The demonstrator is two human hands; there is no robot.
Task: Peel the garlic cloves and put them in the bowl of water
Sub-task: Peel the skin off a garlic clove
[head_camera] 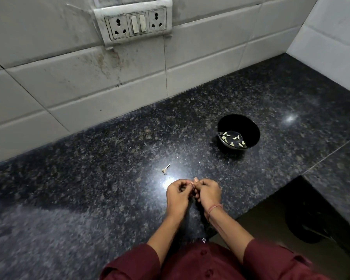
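Left hand [178,196] and right hand [208,194] meet above the countertop [109,158], near its front edge. Fingers of both are curled, pinching a garlic clove [192,184] that is mostly hidden. The bowl [249,126] stands well apart to the back-right, with peeled cloves [233,138] in water. A skin scrap [166,169] lies just beyond the hands. The counter runs broad leftward to the tiled wall [69,87].

We count one black bowl [238,124] on the counter [109,158]. In its water lie about nine peeled garlic cloves [234,138]; some overlap, so we cannot fix that number exactly. We see two hands, the left hand [177,194] and the right hand [209,193], with one unpeeled clove [192,183], mostly hidden, between their fingers [182,182]. One stem scrap [166,169] lies loose. One wall plate [129,10] carries two sockets [117,27] and two switches [138,24]. One red thread [214,209] circles the right wrist.
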